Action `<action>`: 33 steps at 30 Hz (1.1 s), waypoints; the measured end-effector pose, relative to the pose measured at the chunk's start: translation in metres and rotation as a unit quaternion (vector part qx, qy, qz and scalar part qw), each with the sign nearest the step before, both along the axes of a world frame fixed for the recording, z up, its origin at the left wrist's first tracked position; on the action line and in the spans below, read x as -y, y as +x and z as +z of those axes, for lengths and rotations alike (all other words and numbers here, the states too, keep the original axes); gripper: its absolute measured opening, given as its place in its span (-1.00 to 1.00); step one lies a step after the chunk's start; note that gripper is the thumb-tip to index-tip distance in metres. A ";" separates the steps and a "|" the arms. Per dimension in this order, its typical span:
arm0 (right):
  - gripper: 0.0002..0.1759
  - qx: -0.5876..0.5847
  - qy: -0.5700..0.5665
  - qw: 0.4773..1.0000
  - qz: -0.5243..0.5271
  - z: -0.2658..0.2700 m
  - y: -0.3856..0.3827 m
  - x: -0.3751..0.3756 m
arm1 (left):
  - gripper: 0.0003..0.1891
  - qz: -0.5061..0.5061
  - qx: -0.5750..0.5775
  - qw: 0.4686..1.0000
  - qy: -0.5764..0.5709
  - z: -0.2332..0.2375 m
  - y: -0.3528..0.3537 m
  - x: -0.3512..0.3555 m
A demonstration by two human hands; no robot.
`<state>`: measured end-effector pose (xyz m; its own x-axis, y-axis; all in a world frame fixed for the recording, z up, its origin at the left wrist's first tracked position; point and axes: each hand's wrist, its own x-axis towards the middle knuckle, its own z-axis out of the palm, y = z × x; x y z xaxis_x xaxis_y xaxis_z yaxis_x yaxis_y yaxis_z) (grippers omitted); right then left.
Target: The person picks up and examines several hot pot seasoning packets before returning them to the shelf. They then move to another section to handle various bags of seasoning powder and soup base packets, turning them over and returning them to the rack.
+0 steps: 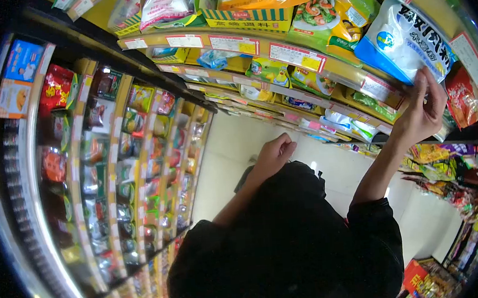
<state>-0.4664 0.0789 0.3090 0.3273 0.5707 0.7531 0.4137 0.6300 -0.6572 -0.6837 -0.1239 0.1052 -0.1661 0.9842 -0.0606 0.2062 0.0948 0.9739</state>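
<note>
Just beyond our right hand (422, 108), we count one blue-and-white bag (395, 41), its lower edge pinched and partly hidden by the fingers. Our left hand (275, 152), well apart, curls narrow; its contents, if any, we cannot tell.

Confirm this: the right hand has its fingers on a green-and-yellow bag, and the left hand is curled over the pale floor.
The bag's colors are wrong: the head view shows the right hand with its fingers on a blue-and-white bag. The left hand is curled over the pale floor.
</note>
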 end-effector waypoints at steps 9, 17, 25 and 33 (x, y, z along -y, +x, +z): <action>-0.89 -0.057 0.099 0.987 -0.117 -0.023 0.000 0.079 | -0.85 0.007 0.056 0.996 0.063 0.058 -0.060 -0.009; -0.92 0.071 -0.116 0.984 0.117 -0.090 -0.064 0.203 | -0.43 -0.146 0.340 0.927 0.063 0.080 -0.096 0.022; -0.75 0.033 -0.336 0.882 0.327 -0.076 -0.133 0.149 | -0.43 0.112 0.303 0.946 -0.022 0.048 -0.151 0.068; -0.24 0.253 -0.204 0.936 0.134 -0.119 -0.209 0.061 | -0.37 0.146 0.258 0.954 0.043 0.048 -0.202 0.097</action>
